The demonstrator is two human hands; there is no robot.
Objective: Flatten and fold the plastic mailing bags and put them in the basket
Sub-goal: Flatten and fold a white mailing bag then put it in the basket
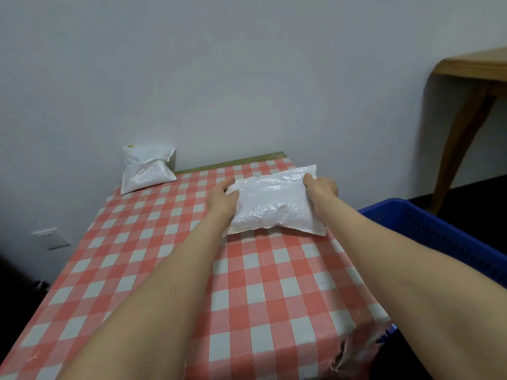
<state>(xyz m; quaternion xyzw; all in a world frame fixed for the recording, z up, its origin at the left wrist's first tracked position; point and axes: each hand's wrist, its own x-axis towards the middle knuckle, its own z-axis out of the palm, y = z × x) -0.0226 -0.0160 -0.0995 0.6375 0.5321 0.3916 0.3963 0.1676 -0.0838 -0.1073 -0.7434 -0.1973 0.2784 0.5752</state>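
Head view: the puffy mailing bag [271, 204] lies on the checked table [170, 270], long axis crosswise; left hand [222, 200] and right hand [321, 187] clasp its short ends, equally near; the basket [444, 234] waits to the right.

No readable text anywhere (the far bag [146, 168] bears only a blurred yellow mark).

A puffy white plastic mailing bag [270, 204] is lying near the desk's [247, 283] far right corner; another crumpled white bag [146, 170] is sitting at the far left corner; a blue slotted plastic basket [439, 237] is standing beside the right edge.
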